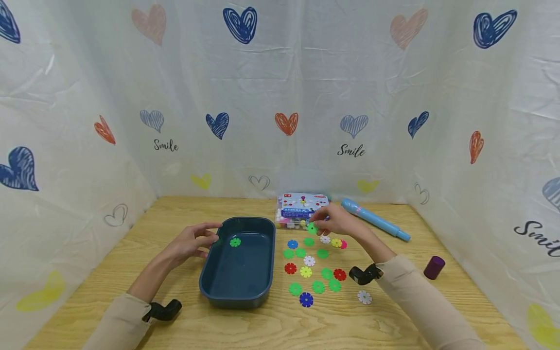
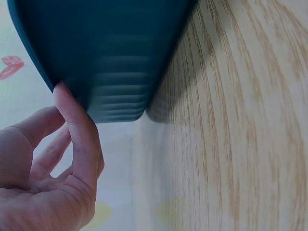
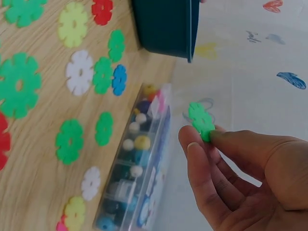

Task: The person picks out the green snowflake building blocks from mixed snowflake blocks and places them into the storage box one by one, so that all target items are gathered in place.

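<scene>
A dark teal rectangular tub [image 1: 238, 291] stands on the wooden table, left of centre, with one green notched disc [image 1: 235, 242] lying inside. At its far left side, my left hand [image 1: 192, 243] touches the rim from outside with its fingertips; in the left wrist view a fingertip [image 2: 61, 91] meets the rim's edge. My right hand [image 1: 334, 219] pinches a green flower-shaped disc [image 3: 201, 121] between thumb and fingertips, raised above the table in front of the clear box. Below it lie scattered discs: green [image 1: 318, 287], red [image 1: 290, 268], yellow [image 1: 306, 271], white [image 1: 309, 261] and blue [image 1: 306, 299].
A clear compartment box [image 1: 302, 206] of coloured beads with a printed lid sits at the back. Right of it lie a light blue tube-like stick [image 1: 376, 221] and a dark purple cylinder [image 1: 434, 268]. A white curtain [image 1: 280, 73] with hearts surrounds the table.
</scene>
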Demonstrator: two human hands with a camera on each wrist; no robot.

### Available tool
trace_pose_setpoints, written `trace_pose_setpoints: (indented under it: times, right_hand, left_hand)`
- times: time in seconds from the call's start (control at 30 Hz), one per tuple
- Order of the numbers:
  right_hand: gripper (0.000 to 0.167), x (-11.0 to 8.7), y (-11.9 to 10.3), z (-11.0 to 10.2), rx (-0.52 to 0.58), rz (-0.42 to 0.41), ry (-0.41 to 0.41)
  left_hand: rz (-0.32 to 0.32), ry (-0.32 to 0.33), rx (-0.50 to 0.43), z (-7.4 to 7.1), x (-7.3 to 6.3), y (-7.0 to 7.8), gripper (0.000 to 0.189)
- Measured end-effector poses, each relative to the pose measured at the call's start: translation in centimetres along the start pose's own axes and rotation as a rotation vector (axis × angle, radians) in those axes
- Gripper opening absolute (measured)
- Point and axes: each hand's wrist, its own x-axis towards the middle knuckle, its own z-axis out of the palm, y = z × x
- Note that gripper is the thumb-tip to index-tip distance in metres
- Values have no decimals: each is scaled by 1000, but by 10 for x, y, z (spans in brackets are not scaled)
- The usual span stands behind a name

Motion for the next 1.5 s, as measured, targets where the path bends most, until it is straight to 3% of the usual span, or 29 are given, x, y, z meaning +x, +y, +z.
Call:
trace_pose_setpoints:
  times: [0.23,0.53,1.03,1.5]
  right_hand:
    - [21,16,-16,7,-11,21,-6]
    - [18,42,-35,23,1,-19,-9]
    - [19,84,-61,56,92,23,-37]
    - [18,110,-88,90,184,50,-91]
  left_hand:
    - [2,-4,-4,0,0,0,55]
    - [2,3,1,0,0,-1,55]
    - [-5,16,-2,0,0,-2,57]
    - [-5,3,-20,0,2,-1,56]
